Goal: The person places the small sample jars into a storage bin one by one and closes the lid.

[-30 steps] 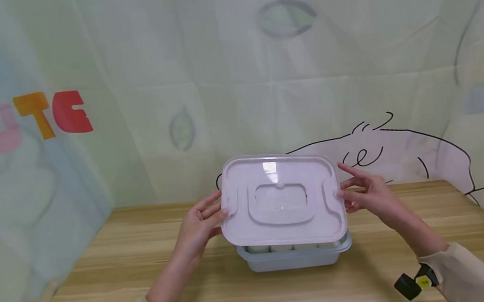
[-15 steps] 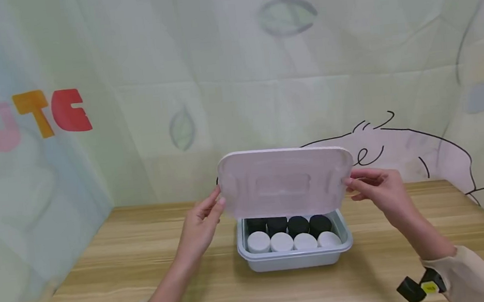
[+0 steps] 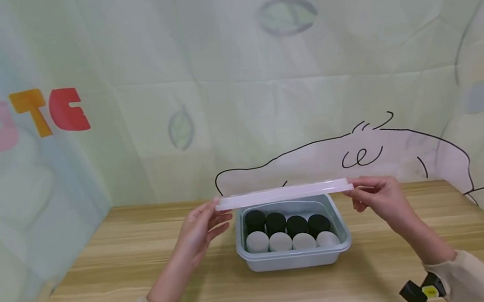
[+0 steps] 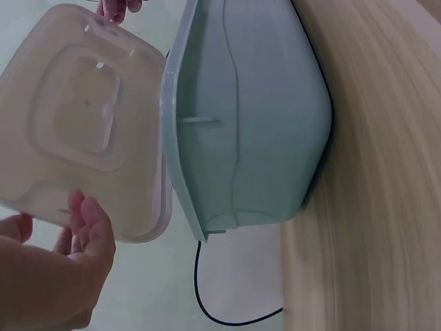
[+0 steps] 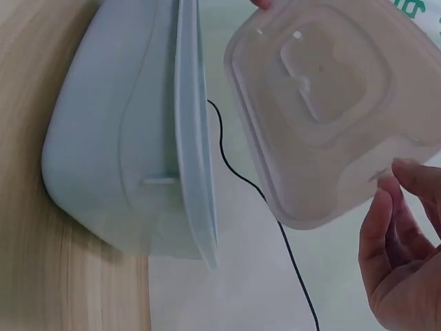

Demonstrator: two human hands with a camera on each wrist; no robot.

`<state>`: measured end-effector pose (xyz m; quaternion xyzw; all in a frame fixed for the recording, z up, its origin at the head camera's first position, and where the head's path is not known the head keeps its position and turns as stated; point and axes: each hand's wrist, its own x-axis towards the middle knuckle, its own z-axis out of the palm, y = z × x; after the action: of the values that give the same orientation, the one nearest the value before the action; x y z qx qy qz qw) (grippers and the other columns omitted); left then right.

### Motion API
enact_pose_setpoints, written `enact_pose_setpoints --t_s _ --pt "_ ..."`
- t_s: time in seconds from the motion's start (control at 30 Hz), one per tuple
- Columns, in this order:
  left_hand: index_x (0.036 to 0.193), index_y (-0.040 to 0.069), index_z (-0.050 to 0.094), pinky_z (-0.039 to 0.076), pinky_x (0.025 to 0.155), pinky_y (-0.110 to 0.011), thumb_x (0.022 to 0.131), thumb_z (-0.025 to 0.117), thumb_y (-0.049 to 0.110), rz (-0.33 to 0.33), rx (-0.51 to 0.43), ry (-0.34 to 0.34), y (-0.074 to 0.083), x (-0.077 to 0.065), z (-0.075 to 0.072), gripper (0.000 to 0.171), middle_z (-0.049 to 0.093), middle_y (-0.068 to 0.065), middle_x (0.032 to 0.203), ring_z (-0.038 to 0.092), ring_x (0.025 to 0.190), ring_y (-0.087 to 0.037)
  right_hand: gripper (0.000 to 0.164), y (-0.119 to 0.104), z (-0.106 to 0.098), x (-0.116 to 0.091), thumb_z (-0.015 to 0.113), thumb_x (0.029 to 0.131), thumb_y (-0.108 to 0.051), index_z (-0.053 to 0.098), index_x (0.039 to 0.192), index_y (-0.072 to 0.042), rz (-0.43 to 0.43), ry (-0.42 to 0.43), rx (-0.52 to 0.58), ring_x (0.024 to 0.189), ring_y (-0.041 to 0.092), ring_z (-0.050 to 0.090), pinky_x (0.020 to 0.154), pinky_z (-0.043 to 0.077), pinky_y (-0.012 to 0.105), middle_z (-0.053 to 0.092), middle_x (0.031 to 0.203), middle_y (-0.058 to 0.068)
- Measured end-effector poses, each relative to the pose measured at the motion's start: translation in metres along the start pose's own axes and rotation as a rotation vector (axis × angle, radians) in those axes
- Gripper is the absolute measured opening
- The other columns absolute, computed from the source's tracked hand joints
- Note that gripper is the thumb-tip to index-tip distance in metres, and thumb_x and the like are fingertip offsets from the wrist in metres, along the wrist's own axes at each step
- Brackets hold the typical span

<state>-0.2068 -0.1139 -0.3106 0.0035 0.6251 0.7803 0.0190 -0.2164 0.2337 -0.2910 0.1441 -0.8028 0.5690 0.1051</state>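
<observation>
Both hands hold a pale plastic lid (image 3: 283, 194) above the back rim of a light blue-grey storage box (image 3: 294, 261). The head view catches the lid nearly edge-on, tilted slightly up to the right. My left hand (image 3: 197, 230) pinches its left end, thumb over the edge and other fingers below. At the opposite end my right hand (image 3: 382, 200) pinches the edge between thumb and fingers. Inside the uncovered box stand a back row of black round-topped items (image 3: 297, 225) and a front row of white ones (image 3: 280, 242). Both wrist views show the lid's recessed centre panel, raised off the box.
The box rests on a wood-grain table (image 3: 118, 274). Behind it hangs a pale printed cloth (image 3: 238, 107) with cartoon outlines and coloured letters, close to the table's back edge. Dark wrist devices (image 3: 422, 291) sit at the sleeves.
The lid has come off the front of the box and tipped from facing me to nearly flat and edge-on at the back, uncovering the black and white items. The box stays put.
</observation>
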Motion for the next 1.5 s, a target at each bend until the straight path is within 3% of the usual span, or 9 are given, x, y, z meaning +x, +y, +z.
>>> enact_pose_setpoints --t_s 0.13,0.2,0.37,0.63,1.1,1.3,1.5 --pt "0.123 -0.006 0.050 0.051 0.072 -0.023 0.094 0.050 0.019 -0.030 0.033 -0.030 -0.001 0.002 -0.004 0.039 0.064 0.001 0.092 0.062 0.077 -0.008 0.031 0.004 0.000 -0.001 0.058 0.089 -0.010 0.059 0.113 0.009 0.035 -0.076 -0.033 0.060 0.015 0.058 0.059 0.052 0.026 0.063 0.071 -0.002" --pt "0.126 -0.007 0.047 0.051 0.071 -0.022 0.093 0.051 0.015 -0.037 0.063 -0.049 -0.003 0.003 -0.006 0.041 0.063 0.001 0.095 0.061 0.077 -0.008 0.034 0.006 0.000 0.000 0.054 0.091 -0.011 0.055 0.115 0.012 0.046 -0.107 -0.023 0.063 0.014 0.058 0.058 0.052 0.027 0.063 0.075 -0.002" --pt "0.129 -0.008 0.043 0.051 0.070 -0.023 0.089 0.054 0.006 0.000 0.143 -0.097 -0.008 0.006 -0.010 0.044 0.062 -0.004 0.098 0.061 0.077 -0.009 0.038 0.011 0.002 0.002 0.048 0.095 -0.018 0.053 0.117 0.012 0.062 -0.138 0.015 0.069 0.012 0.058 0.056 0.052 0.029 0.063 0.082 -0.003" --pt "0.132 -0.004 0.041 0.052 0.070 -0.029 0.086 0.057 0.003 0.027 0.237 -0.165 -0.015 0.009 -0.014 0.049 0.061 -0.015 0.101 0.062 0.075 -0.015 0.044 0.016 0.003 0.002 0.056 0.090 -0.017 0.046 0.128 0.003 0.092 -0.193 -0.034 0.063 0.013 0.055 0.055 0.051 0.028 0.057 0.080 0.008" --pt "0.123 0.003 0.054 0.054 0.062 -0.036 0.082 0.065 0.006 0.103 0.533 -0.090 -0.020 0.014 -0.007 0.043 0.059 -0.014 0.087 0.060 0.065 -0.017 0.047 0.026 0.004 0.004 0.060 0.088 -0.017 0.047 0.128 0.002 0.099 -0.258 -0.092 0.066 0.014 0.056 0.059 0.052 0.028 0.056 0.084 0.012" --pt "0.119 0.002 0.057 0.051 0.054 -0.027 0.083 0.064 0.007 0.186 0.705 -0.050 -0.022 0.013 -0.003 0.038 0.062 -0.013 0.085 0.059 0.062 -0.014 0.047 0.028 0.006 0.004 0.060 0.088 -0.017 0.047 0.128 0.004 0.092 -0.260 -0.111 0.062 0.013 0.053 0.058 0.051 0.026 0.054 0.077 0.010" --pt "0.118 0.001 0.058 0.045 0.051 -0.024 0.083 0.064 0.009 0.243 0.827 -0.051 -0.024 0.014 -0.001 0.036 0.062 -0.010 0.082 0.056 0.058 -0.012 0.048 0.028 0.008 0.004 0.060 0.088 -0.020 0.047 0.129 0.003 0.111 -0.250 -0.125 0.062 0.013 0.052 0.058 0.050 0.025 0.052 0.075 0.008"
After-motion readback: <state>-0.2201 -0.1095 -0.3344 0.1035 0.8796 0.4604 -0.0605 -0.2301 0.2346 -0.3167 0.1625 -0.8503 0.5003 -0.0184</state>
